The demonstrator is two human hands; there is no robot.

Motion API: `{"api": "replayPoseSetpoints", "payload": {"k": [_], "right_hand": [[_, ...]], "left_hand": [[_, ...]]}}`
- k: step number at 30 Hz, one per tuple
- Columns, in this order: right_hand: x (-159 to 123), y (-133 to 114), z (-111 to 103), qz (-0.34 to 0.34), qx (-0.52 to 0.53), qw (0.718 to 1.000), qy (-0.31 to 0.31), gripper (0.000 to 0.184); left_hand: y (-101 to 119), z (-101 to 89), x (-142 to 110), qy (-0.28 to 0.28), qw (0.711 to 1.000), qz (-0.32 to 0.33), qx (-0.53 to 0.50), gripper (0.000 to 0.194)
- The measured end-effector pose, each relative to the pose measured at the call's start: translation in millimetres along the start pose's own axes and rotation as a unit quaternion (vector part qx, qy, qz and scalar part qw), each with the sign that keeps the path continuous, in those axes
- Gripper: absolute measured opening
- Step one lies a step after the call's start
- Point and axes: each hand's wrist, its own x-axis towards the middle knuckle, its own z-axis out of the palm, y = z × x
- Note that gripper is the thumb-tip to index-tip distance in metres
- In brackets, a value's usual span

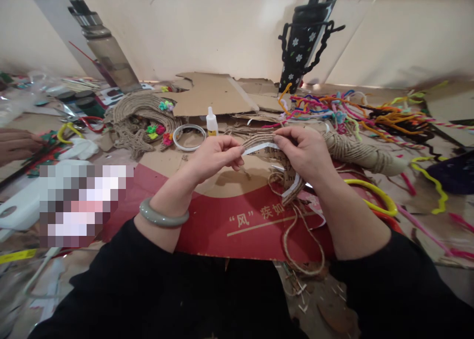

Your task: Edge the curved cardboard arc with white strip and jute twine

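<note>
A curved band of jute twine [255, 140], edged with a white strip [261, 147], hangs between my hands above a red and brown cardboard sheet [207, 230]. My left hand [211, 162] pinches its left end between thumb and fingers. At the bend, my right hand [305, 154] grips it with the thumb in front; the palm hides part of the band. The other end slants down below my right hand, and a loose loop of twine [323, 252] trails over the cardboard's front edge. Just beyond my left hand stand a small white glue bottle [211, 123] and a ring-shaped tape roll [178, 147].
A twine roll [370, 155], yellow-handled scissors [388, 201] and colourful pipe cleaners [344, 112] lie right. Flower-trimmed twine work [137, 104] sits back left. A grey bottle [111, 53] and black tumbler [301, 48] stand behind. Another person's hand [18, 144] is far left.
</note>
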Motion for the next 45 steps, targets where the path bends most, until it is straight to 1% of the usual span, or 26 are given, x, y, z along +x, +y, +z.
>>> {"api": "replayPoseSetpoints", "payload": {"k": [8,12,15,18,20,22,27,30,35,39,41,45], "right_hand": [[0.0,-0.6,-1.2,-0.001,0.005,1.000,-0.004,0.020],[-0.5,-2.7,-0.6,0.005,0.005,1.000,-0.003,0.019],[-2.4,-5.1,2.4,0.009,0.005,1.000,-0.020,0.019],[-4.4,-7.0,5.3,0.021,-0.002,0.999,-0.040,0.020],[-4.9,-7.7,6.2,0.027,-0.007,0.999,-0.045,0.020],[-4.9,-7.7,6.2,0.031,-0.007,0.998,-0.047,0.020],[-4.5,-6.0,5.9,0.023,0.010,0.998,-0.051,0.018],[-4.3,-4.4,6.1,0.015,0.027,0.998,-0.046,0.021],[-2.8,-0.4,6.1,0.004,0.054,0.998,-0.036,0.033],[-0.9,5.9,7.5,0.009,0.064,0.997,-0.031,0.030],[0.0,8.7,7.5,0.015,0.076,0.996,-0.031,0.028],[-0.2,7.8,5.5,0.008,0.068,0.997,-0.031,0.025]], "left_hand": [[-3.0,-1.6,1.4,-0.021,1.000,0.005,-0.015,0.021],[-3.8,0.6,1.6,-0.009,1.000,0.009,-0.020,0.024],[-4.7,3.9,1.7,0.013,0.999,0.027,0.018,0.027],[-5.9,6.0,1.8,0.028,0.995,0.044,0.086,0.023],[-6.5,6.5,1.8,0.034,0.993,0.042,0.109,0.021],[-6.4,6.8,1.8,0.034,0.995,0.030,0.090,0.020],[-3.4,8.3,1.7,0.019,0.999,-0.019,-0.018,0.016],[-2.6,8.5,2.0,0.025,0.998,-0.030,-0.046,0.017],[-4.1,7.6,3.1,0.044,0.997,-0.039,-0.054,0.016],[-5.5,6.8,4.2,0.054,0.996,-0.035,-0.063,0.017],[-6.2,6.5,4.7,0.050,0.996,-0.036,-0.065,0.018],[-6.8,6.0,4.5,0.030,0.998,-0.032,-0.041,0.029]]}}
